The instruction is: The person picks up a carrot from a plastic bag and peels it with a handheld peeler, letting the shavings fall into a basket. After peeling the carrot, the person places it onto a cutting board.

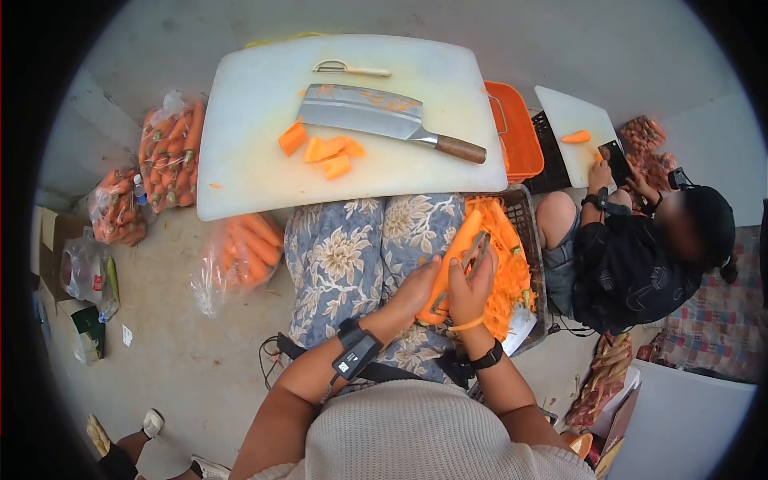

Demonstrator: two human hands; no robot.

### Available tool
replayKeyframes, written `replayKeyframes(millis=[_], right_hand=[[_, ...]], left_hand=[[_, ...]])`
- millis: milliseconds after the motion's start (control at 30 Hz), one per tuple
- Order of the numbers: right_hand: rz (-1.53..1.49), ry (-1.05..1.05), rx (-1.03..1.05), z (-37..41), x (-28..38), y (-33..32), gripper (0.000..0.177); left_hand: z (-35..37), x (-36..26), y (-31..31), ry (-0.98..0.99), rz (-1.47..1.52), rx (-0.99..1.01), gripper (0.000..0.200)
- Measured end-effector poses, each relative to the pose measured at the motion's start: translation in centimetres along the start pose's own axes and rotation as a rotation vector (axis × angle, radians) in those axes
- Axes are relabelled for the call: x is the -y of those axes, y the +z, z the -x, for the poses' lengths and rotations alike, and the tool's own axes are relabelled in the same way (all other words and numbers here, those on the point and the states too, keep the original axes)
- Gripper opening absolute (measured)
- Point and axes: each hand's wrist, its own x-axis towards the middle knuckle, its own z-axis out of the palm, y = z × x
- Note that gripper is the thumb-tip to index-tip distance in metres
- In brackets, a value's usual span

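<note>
My left hand [419,290] is closed around the lower part of a large peeled carrot [462,240] above my lap. Against the carrot's right side, my right hand [472,292] grips a dark metal peeler [479,246]; part of it is hidden by my fingers. Below and right of the hands, a dark crate [538,300] holds a heap of orange carrot peelings [512,276]. Ahead, a white cutting board [256,104] carries a cleaver [364,110] with a wooden handle, several carrot chunks [326,150] and a second peeler [350,70] with a pale handle.
Bags of carrots [170,156] stand on the floor at left, with another bag [252,248] by my knee. An orange bin [516,132] sits right of the board. A co-worker [648,256] sits at right beside a smaller board [564,120], holding a phone [614,162].
</note>
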Motion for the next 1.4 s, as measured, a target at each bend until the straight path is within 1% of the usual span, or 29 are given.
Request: replayKeyframes(millis=[133, 200, 233, 267, 300, 333, 367, 400, 433, 500, 533, 600, 700, 833, 900, 933, 1000, 1033, 1100, 1167, 1200, 1267, 1300, 1367, 1400], right_hand=[[0.037, -0.043, -0.023, -0.8, -0.5, 0.3, 0.047], [0.087, 0.047, -0.098, -2.9, -1.1, -0.2, 0.037], [0.089, 0.05, -0.096, -4.2, -2.2, -0.7, 0.037], [0.095, 0.094, -0.099, -5.5, -4.1, -1.1, 0.031], [0.101, 0.139, -0.101, -6.4, -4.7, -1.1, 0.025], [0.102, 0.141, -0.098, -6.8, -5.1, -0.9, 0.025], [0.09, 0.139, -0.092, -7.1, -5.0, -0.7, 0.024], [0.079, 0.134, -0.086, -7.5, -5.0, -0.5, 0.023], [0.081, 0.133, -0.082, -7.9, -6.0, -0.2, 0.023], [-0.055, 0.207, -0.157, -8.8, -8.3, 0.2, 0.021], [-0.056, 0.209, -0.159, -9.3, -8.9, 0.0, 0.021], [-0.184, 0.281, -0.174, -10.1, -9.4, -0.3, 0.027], [-0.183, 0.272, -0.15, -10.3, -10.7, -0.2, 0.024], [-0.15, 0.276, -0.162, -11.0, -11.3, -0.3, 0.026], [-0.169, 0.435, -0.259, -11.4, -10.9, -0.2, 0.031], [-0.173, 0.428, -0.26, -11.5, -10.8, -0.3, 0.031], [-0.338, 0.695, -0.184, -11.4, -10.7, -0.6, 0.021], [-0.342, 0.689, -0.183, -11.1, -10.9, -0.9, 0.021], [-0.43, 0.884, -0.118, -10.1, -12.5, -1.4, 0.023], [-0.896, 0.939, -0.011, -8.3, -17.8, -2.6, 0.029], [-0.894, 0.932, 0.001, -7.5, -17.7, -2.9, 0.029], [-0.936, 1.1, -0.19, -5.2, -17.6, -3.2, 0.024], [-0.935, 1.105, -0.193, -4.4, -16.0, -3.2, 0.024], [-0.78, 0.914, -0.268, -2.9, -12.0, -3.8, 0.022], [-0.781, 0.914, -0.281, -2.2, -9.7, -4.0, 0.022]], left_hand=[[0.0, -0.1, 0.1, 0.034, -0.054, -0.033, 0.045], [-0.3, 0.7, -0.1, 0.051, -0.085, -0.058, 0.044], [-0.8, 2.0, -0.6, 0.058, -0.15, -0.051, 0.044], [-1.0, 2.7, -0.8, 0.066, -0.214, -0.043, 0.043], [-0.9, 2.5, -0.5, 0.066, -0.194, -0.059, 0.043], [-0.7, 2.1, -0.4, 0.063, -0.192, -0.062, 0.043], [-0.6, 1.5, -0.2, 0.017, -0.17, -0.064, 0.043], [-0.5, 1.2, 0.0, -0.028, -0.147, -0.066, 0.043], [-0.6, 1.2, -0.1, -0.027, -0.143, -0.067, 0.043], [-0.8, 1.2, -0.2, -0.048, -0.086, -0.061, 0.043], [-0.8, 1.2, -0.2, -0.05, -0.088, -0.061, 0.043], [-0.7, 1.2, -0.2, -0.049, -0.107, -0.058, 0.044], [-0.8, 1.3, -0.2, -0.045, -0.136, -0.065, 0.044], [-0.9, 1.3, -0.1, -0.038, -0.17, -0.08, 0.045], [-0.4, 0.9, 0.2, -0.057, -0.149, -0.074, 0.045], [-0.2, 0.5, 0.3, -0.049, -0.152, -0.073, 0.045], [0.2, -0.2, 0.2, -0.084, -0.076, 0.016, 0.045], [0.3, -0.3, 0.1, -0.078, -0.079, 0.017, 0.045], [0.6, -0.6, -0.3, -0.112, -0.045, 0.128, 0.045], [0.4, -0.2, -1.0, -0.128, -0.017, 0.146, 0.045], [0.3, -0.1, -1.2, -0.151, 0.022, 0.16, 0.045], [0.2, 0.0, -1.2, -0.136, 0.045, 0.165, 0.045], [0.2, 0.1, -1.3, -0.132, 0.056, 0.176, 0.045], [-0.1, 0.6, -1.3, -0.136, 0.078, 0.181, 0.046], [-0.2, 0.7, -1.2, -0.133, 0.101, 0.184, 0.046]])
